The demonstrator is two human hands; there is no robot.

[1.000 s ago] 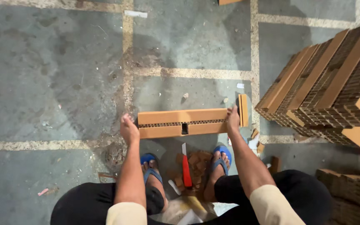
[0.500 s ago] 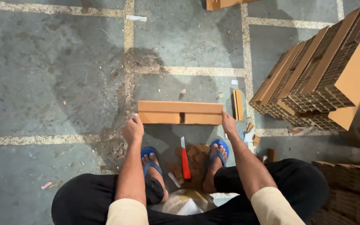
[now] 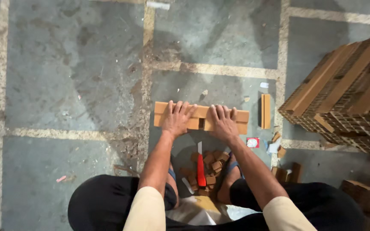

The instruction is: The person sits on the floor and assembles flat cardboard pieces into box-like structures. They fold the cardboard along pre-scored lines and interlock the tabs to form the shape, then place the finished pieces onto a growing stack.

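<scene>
A long flat strip of brown cardboard (image 3: 200,112) lies on the grey floor in front of me. My left hand (image 3: 177,119) presses flat on its left half, fingers spread. My right hand (image 3: 222,122) presses flat on its right half, fingers spread too. Neither hand grips anything. A small dark notch shows in the strip between the two hands. A red-handled knife (image 3: 201,169) lies on the floor between my feet, among several small cardboard offcuts (image 3: 213,161).
A short cardboard piece (image 3: 265,111) lies just right of the strip. A tilted stack of cardboard strips (image 3: 347,96) stands at the right. More cardboard (image 3: 369,196) sits at the lower right. Small scraps litter the floor near my right foot.
Both hands have moved inward from the ends of the strip to its middle and now lie flat on top. The strip looks folded flat on the floor.
</scene>
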